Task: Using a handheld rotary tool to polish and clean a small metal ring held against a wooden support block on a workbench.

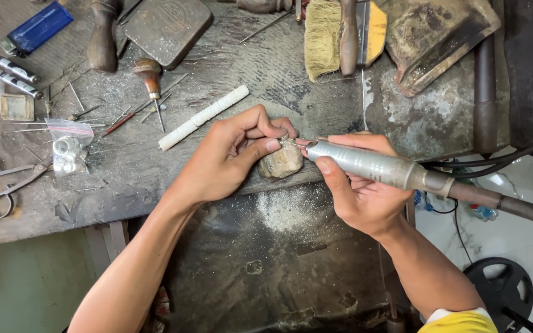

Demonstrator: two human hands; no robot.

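Note:
My left hand [232, 154] pinches a small silver ring [286, 140] between thumb and fingers, pressing it against a worn wooden bench peg [282, 163] at the front of the workbench. My right hand [356, 191] grips a silver rotary handpiece [365, 163] like a pen. Its fine tip touches the ring from the right. A dark flexible shaft [507, 203] runs from the handpiece off to the right.
On the dusty workbench [124, 172] lie a white ribbed stick [203, 117], scissors [4, 185], a bag of silver pieces [68, 153], wooden-handled gravers [149, 77], a blue lighter [38, 28], a brush [323, 37] and a metal box [168, 28]. Metal dust covers the lower tray [285, 213].

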